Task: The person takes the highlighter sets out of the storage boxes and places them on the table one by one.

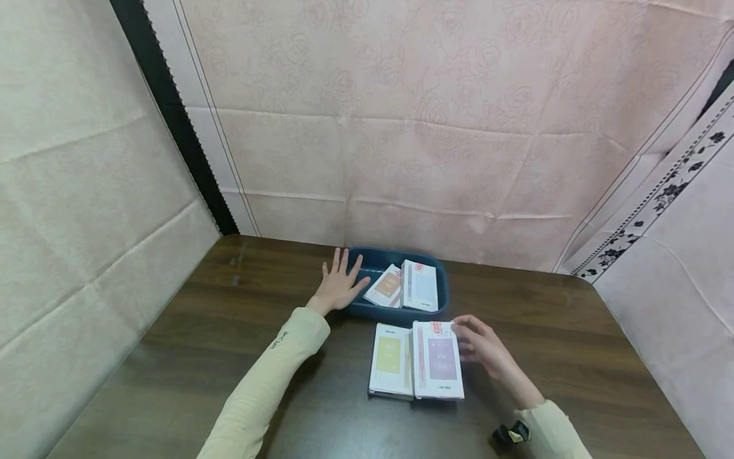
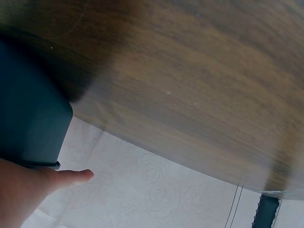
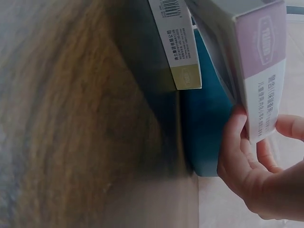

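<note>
A blue plastic basket (image 1: 367,311) stands near the back edge of the table, holding a white box with an orange label (image 1: 385,285) and another white box (image 1: 421,287). My left hand (image 1: 339,287) rests at its left rim, fingers straight and spread. In front of the basket, a white box with a yellow-green label (image 1: 389,357) lies beside one with a purple label (image 1: 440,360). My right hand (image 1: 480,347) pinches the purple-labelled box at its far right corner. The right wrist view shows thumb and fingers (image 3: 232,137) on opposite sides of that box, which stands out in front of the yellow-green one.
The dark wooden table (image 1: 229,357) extends to both sides of the boxes. A pale pink patterned cloth (image 1: 401,159) hangs right behind the basket, and pale cloths also hang at the left and right. A black object (image 1: 510,435) sits at the right wrist.
</note>
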Demonstrator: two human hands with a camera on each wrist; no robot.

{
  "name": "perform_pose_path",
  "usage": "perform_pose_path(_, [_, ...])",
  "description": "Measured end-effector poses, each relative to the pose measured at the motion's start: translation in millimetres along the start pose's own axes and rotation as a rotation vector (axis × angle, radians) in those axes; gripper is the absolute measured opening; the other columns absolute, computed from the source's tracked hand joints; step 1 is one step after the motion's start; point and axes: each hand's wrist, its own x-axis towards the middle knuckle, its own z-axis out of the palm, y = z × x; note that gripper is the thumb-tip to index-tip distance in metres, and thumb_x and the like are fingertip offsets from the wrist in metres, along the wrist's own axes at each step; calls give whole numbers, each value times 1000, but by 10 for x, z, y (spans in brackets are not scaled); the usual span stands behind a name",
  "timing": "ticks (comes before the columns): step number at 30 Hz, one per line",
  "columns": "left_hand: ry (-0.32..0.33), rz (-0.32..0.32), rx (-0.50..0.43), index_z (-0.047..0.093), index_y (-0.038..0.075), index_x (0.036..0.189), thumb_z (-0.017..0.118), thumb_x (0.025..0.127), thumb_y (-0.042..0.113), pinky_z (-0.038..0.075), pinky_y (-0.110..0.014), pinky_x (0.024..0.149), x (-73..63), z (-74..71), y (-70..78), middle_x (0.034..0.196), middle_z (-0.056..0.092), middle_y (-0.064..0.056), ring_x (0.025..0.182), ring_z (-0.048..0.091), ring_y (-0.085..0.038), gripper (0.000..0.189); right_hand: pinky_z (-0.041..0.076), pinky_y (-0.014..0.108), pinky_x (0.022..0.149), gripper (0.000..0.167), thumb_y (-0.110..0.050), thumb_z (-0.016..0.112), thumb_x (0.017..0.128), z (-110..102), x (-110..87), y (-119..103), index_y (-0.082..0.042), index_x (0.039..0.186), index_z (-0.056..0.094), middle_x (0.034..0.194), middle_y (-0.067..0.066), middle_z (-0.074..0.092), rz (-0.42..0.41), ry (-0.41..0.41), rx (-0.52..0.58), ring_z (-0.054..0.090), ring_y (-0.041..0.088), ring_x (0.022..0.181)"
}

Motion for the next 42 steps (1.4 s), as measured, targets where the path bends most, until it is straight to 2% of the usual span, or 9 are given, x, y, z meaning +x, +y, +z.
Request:
perform_pose_path(7, [12, 7, 5, 11, 18, 144, 22, 91, 58, 11, -62, 103, 1, -8, -1, 150, 4, -19, 138, -6, -36, 68, 52, 38, 72, 47, -38, 55, 86, -17, 12, 56, -4, 116, 45, 101, 11, 61, 2, -26, -22, 65, 21, 83])
perform_pose_path(18, [17, 6, 5, 12, 18, 144, 22, 91, 58, 11, -62, 103, 1, -5, 1, 150, 4, -19, 138, -6, -36, 68, 52, 39, 71, 45, -34, 53, 88, -6, 18, 85, -2, 118, 44, 106, 17, 58, 59, 10, -59, 64, 19, 82])
perform_pose_path(32, [-9, -3, -1, 10, 19, 145, 21, 90, 59, 7, -62, 104, 4, 7, -1, 150, -3, -17, 138, -9, -36, 69, 53, 38, 71, 43, -32, 51, 89, 8, 95, 175, -1, 118, 45, 106, 19, 58, 67, 30, -115, 63, 18, 80])
perform_pose_path(42, [6, 6, -5, 10, 19, 144, 22, 90, 59, 8, -62, 104, 8, 1, -1, 150, 2, -18, 138, -8, -36, 68, 53, 39, 71, 38, -21, 51, 89, 10, 72, 115, 2, 119, 45, 105, 21, 60, 63, 9, -141, 64, 19, 82])
